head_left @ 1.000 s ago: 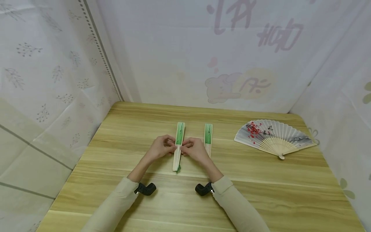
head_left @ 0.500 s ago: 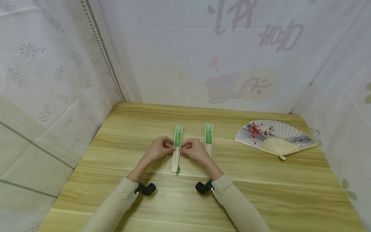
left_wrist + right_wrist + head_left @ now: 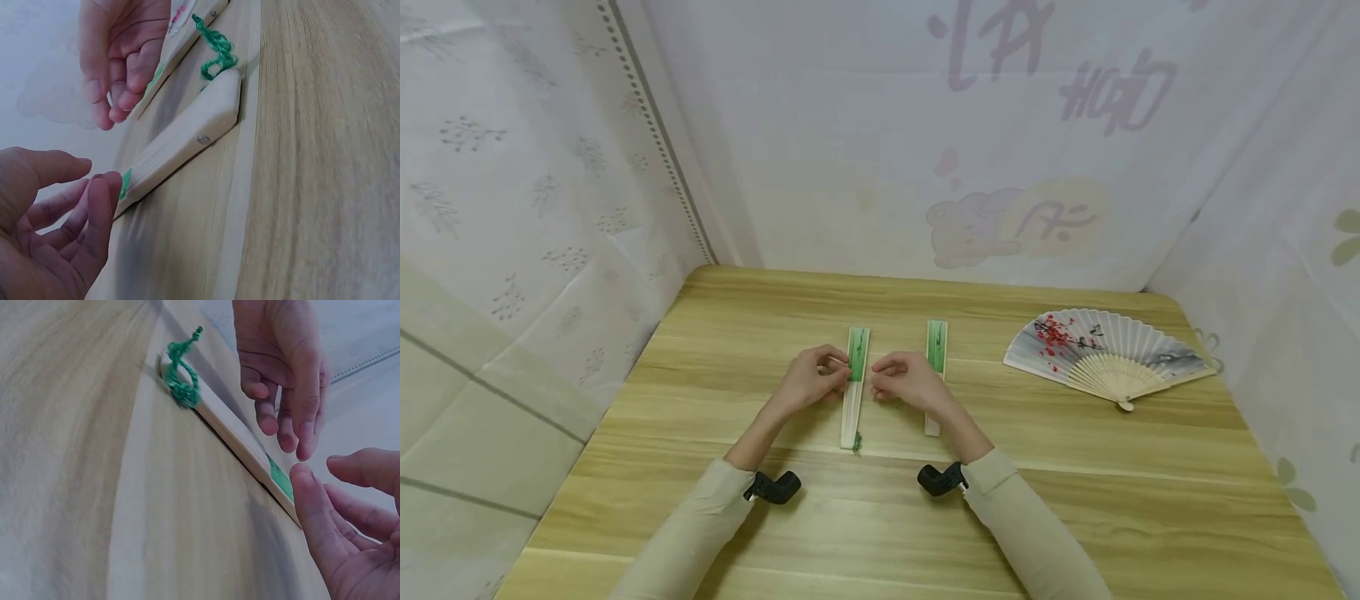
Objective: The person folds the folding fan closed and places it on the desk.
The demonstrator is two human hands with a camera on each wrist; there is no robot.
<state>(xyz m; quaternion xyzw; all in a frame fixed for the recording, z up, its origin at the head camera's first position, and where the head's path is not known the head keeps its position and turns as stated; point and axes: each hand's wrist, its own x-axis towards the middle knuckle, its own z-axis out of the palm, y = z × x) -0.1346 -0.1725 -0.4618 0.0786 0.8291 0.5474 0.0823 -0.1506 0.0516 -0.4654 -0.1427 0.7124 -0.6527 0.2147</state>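
Observation:
A folded hand fan [image 3: 852,410] with green paper and pale wooden ribs lies on the table between my hands. Its green cord tassel [image 3: 182,378] sits at the near end. To its left is my left hand [image 3: 808,379], thumb and fingers apart and holding nothing in the left wrist view. On the fan's other side my right hand [image 3: 912,383] hovers, likewise holding nothing, a small gap from the fan. A second folded green fan [image 3: 936,346] lies to the right, partly hidden behind my right hand and wrist.
An opened fan [image 3: 1086,354] with red blossoms on grey-white paper lies at the table's right rear. The wooden table [image 3: 880,533] meets printed curtains [image 3: 820,167] behind and at both sides. Each wrist carries a black camera mount [image 3: 777,487].
The fan between my hands shifted slightly left and toward me, then was let go. My right hand has drawn off rightward; my left fingers have parted from it.

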